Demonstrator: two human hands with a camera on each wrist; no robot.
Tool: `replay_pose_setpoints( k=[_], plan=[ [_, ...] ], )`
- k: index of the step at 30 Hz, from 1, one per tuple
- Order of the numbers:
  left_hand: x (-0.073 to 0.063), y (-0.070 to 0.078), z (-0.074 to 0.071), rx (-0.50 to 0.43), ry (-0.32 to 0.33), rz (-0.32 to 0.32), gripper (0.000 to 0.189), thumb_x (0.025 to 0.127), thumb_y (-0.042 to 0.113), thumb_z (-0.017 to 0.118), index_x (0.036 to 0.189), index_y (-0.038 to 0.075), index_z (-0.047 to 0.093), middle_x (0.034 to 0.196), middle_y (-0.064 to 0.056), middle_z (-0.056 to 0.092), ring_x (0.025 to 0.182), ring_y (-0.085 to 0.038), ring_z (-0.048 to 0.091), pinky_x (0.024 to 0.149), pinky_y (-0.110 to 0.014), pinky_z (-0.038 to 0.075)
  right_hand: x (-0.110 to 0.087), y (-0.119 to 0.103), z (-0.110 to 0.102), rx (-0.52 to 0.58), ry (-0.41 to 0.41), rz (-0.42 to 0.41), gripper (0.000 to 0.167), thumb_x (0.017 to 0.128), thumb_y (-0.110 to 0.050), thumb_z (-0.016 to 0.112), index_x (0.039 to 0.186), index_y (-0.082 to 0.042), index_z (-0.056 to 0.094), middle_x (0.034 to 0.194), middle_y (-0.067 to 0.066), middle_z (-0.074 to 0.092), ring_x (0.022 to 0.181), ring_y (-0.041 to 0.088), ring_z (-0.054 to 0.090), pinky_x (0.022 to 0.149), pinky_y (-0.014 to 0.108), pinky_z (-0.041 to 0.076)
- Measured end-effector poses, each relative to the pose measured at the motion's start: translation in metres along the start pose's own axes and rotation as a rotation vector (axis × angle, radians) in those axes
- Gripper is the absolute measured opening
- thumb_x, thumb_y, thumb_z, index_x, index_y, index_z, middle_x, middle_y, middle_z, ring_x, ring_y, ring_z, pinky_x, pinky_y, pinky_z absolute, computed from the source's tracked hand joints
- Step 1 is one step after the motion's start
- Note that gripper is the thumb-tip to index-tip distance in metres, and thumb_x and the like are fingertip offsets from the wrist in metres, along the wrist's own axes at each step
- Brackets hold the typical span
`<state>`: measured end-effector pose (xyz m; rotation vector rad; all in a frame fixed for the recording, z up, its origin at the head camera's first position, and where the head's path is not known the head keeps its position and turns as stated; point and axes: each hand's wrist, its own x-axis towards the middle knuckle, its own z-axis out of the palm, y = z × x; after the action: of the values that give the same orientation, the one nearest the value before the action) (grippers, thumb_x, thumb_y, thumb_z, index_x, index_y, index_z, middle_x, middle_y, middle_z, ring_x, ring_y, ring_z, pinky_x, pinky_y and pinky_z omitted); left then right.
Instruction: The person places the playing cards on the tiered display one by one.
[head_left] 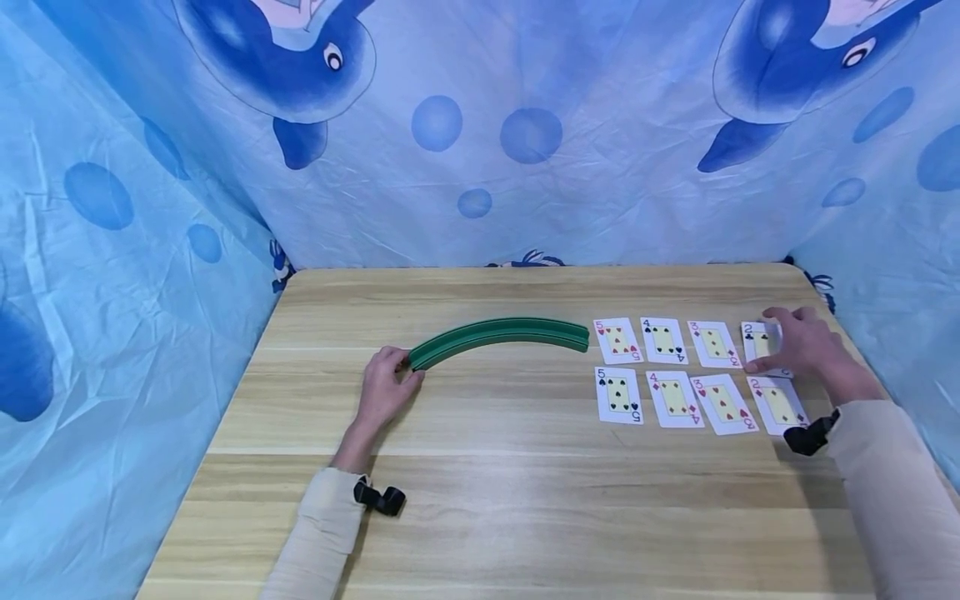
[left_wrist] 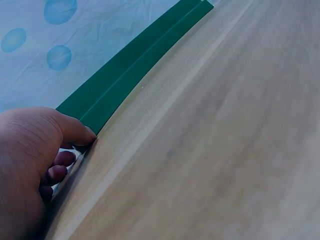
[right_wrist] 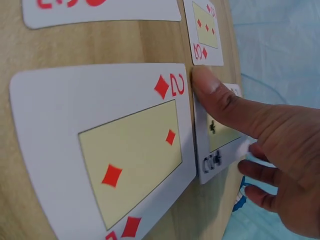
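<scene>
A long curved green card holder (head_left: 502,330) with a groove lies on the table. My left hand (head_left: 386,388) grips its left end; in the left wrist view the thumb (left_wrist: 80,131) lies against the holder's near side. At the far right of the upper card row, my right hand (head_left: 810,346) holds the two of clubs (head_left: 760,343) across its width. Its thumb (right_wrist: 220,95) is on the card's near left corner, and the other fingers reach round the far side. Part of that card is hidden under the hand. The two of diamonds (head_left: 777,406) lies just nearer.
Face-up playing cards form two rows right of the holder. The upper row has the five of hearts (head_left: 618,341), four of spades (head_left: 663,341) and three of diamonds (head_left: 714,344). Below are the five of spades (head_left: 618,395), four of diamonds (head_left: 675,399) and three of hearts (head_left: 724,404).
</scene>
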<state>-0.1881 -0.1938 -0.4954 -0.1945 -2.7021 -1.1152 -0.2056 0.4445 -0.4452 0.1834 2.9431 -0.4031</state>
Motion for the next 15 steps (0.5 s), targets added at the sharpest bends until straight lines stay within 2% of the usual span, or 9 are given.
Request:
replay_pose_setpoints(
  k=[3,8,15],
  plan=[
    [-0.001,0.000,-0.001,-0.002,-0.006,-0.008,0.032,0.082,0.010,0.078,0.110,-0.004,0.071,0.106,-0.018,0.065,0.098,-0.033,0.058,0.088,-0.044,0.046,0.000,0.001,0.001,0.008,0.053,-0.014,0.109,0.067,-0.038,0.091,0.146,0.009,0.032,0.136,0.048,0.022,0.111,0.060,0.035,0.085,0.068,0.040],
    [0.000,0.001,-0.002,0.002,-0.015,-0.016,0.033,0.082,0.010,0.077,0.112,-0.003,0.070,0.107,-0.019,0.066,0.099,-0.033,0.059,0.089,-0.046,0.047,-0.002,0.004,0.000,0.020,0.115,-0.041,0.085,0.075,-0.024,0.087,0.137,0.014,0.043,0.131,0.043,0.027,0.105,0.052,0.036,0.082,0.064,0.041],
    [0.000,0.000,-0.002,0.012,-0.022,-0.026,0.034,0.083,0.011,0.077,0.113,-0.003,0.070,0.108,-0.018,0.066,0.099,-0.033,0.058,0.090,-0.046,0.046,-0.008,0.005,-0.012,0.031,0.163,-0.067,0.051,0.087,-0.015,0.075,0.125,0.013,0.054,0.132,0.040,0.031,0.111,0.054,0.035,0.086,0.069,0.039]
  ],
)
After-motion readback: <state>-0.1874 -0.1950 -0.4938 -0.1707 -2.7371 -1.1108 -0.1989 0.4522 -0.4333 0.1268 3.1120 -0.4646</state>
